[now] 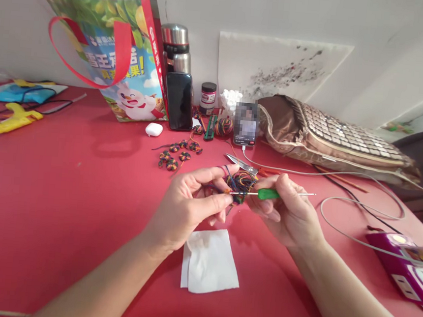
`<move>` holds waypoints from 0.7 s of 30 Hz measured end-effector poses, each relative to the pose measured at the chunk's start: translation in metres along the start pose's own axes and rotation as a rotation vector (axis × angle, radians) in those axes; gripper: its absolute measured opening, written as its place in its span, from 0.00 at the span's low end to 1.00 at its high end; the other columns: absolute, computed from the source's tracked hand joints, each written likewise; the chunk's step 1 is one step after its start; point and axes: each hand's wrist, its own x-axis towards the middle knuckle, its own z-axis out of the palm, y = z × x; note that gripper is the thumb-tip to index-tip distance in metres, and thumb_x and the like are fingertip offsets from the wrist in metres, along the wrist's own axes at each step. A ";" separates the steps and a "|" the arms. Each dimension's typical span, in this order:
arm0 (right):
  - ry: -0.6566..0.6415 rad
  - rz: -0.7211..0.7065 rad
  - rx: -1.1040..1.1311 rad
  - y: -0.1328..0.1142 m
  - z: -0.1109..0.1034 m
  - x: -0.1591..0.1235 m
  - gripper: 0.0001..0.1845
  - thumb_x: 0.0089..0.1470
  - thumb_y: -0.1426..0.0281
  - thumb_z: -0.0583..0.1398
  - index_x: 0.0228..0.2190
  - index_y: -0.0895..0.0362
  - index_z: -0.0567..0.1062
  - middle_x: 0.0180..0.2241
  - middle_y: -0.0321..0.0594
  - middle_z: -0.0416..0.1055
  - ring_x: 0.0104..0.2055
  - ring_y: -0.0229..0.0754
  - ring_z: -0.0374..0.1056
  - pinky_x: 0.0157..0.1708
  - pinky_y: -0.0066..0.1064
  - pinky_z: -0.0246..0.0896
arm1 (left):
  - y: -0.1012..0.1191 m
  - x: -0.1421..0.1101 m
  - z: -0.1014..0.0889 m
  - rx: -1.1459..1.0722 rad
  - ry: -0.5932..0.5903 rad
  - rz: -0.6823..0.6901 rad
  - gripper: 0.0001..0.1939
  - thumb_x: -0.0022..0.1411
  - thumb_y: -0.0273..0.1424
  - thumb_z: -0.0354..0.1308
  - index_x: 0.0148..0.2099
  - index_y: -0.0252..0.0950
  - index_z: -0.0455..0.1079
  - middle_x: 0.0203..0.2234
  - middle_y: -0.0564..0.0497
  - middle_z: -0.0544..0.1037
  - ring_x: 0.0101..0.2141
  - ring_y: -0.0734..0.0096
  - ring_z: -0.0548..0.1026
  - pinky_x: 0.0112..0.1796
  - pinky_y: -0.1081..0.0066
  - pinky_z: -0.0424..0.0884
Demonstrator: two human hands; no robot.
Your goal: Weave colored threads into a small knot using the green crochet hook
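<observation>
My right hand [284, 209] grips a crochet hook [268, 194] by its green handle, the metal shaft pointing left. Between thumb and fingers my left hand [201, 192] pinches a small piece of multicoloured yarn work [227, 191], where the hook's tip meets it. A strand of yarn passes over my left index finger. Behind the hook lies a tangled bundle of dark multicoloured yarn [242, 181], partly hidden by my fingers. Scissors [242, 164] lie just beyond it. Several small crocheted pieces [172, 164] in similar colours rest on the red table, left of the yarn.
A folded white tissue [213, 262] lies in front of my hands. Further back stand a shopping bag [137, 73], a dark phone [179, 101] and a lit phone [246, 124] with a cable. A brown bag [332, 134] and a purple power strip [402, 269] are at right, a yellow glue gun [17, 118] at left.
</observation>
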 end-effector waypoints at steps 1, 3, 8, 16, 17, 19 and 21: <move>-0.014 0.011 -0.016 -0.001 -0.002 0.000 0.21 0.60 0.49 0.71 0.30 0.54 0.87 0.15 0.30 0.66 0.15 0.28 0.45 0.19 0.28 0.50 | 0.000 0.000 0.000 0.007 0.000 -0.008 0.13 0.53 0.23 0.73 0.42 0.38 0.88 0.28 0.54 0.77 0.18 0.81 0.72 0.20 0.78 0.67; -0.027 0.034 -0.057 -0.003 -0.006 0.001 0.22 0.59 0.48 0.71 0.29 0.55 0.86 0.14 0.29 0.65 0.15 0.29 0.46 0.18 0.27 0.46 | 0.001 -0.001 0.001 0.015 -0.008 -0.027 0.11 0.52 0.23 0.73 0.39 0.38 0.87 0.28 0.54 0.77 0.18 0.81 0.72 0.20 0.78 0.67; -0.036 0.052 -0.110 -0.008 -0.010 0.002 0.23 0.58 0.48 0.72 0.26 0.56 0.86 0.13 0.30 0.64 0.14 0.29 0.45 0.16 0.26 0.42 | 0.002 -0.003 0.001 0.033 -0.035 -0.046 0.04 0.51 0.23 0.72 0.31 0.36 0.84 0.28 0.53 0.77 0.18 0.81 0.71 0.19 0.79 0.64; 0.047 0.008 -0.136 -0.015 -0.007 0.002 0.23 0.55 0.50 0.74 0.24 0.56 0.87 0.12 0.33 0.66 0.13 0.28 0.46 0.14 0.27 0.40 | 0.001 -0.006 0.000 0.090 0.001 -0.010 0.19 0.54 0.23 0.72 0.49 0.40 0.88 0.30 0.52 0.80 0.19 0.80 0.73 0.20 0.79 0.69; 0.052 0.006 -0.147 -0.015 -0.008 0.002 0.23 0.55 0.49 0.74 0.24 0.57 0.86 0.12 0.33 0.65 0.13 0.29 0.46 0.14 0.27 0.40 | 0.001 -0.005 0.000 0.089 0.009 -0.005 0.20 0.54 0.23 0.72 0.50 0.40 0.88 0.30 0.52 0.80 0.18 0.80 0.73 0.20 0.78 0.70; 0.055 0.000 -0.165 -0.015 -0.008 0.002 0.25 0.55 0.49 0.74 0.23 0.57 0.85 0.12 0.32 0.65 0.13 0.29 0.46 0.14 0.27 0.41 | 0.001 -0.004 -0.001 0.080 0.025 0.001 0.20 0.52 0.22 0.73 0.48 0.39 0.88 0.30 0.51 0.81 0.18 0.79 0.73 0.20 0.78 0.70; 0.052 -0.006 -0.181 -0.016 -0.009 0.002 0.26 0.55 0.48 0.73 0.22 0.57 0.84 0.12 0.32 0.64 0.13 0.29 0.47 0.14 0.28 0.42 | 0.001 -0.004 0.000 0.077 0.033 0.002 0.19 0.52 0.22 0.73 0.47 0.38 0.88 0.30 0.52 0.81 0.18 0.79 0.74 0.19 0.78 0.70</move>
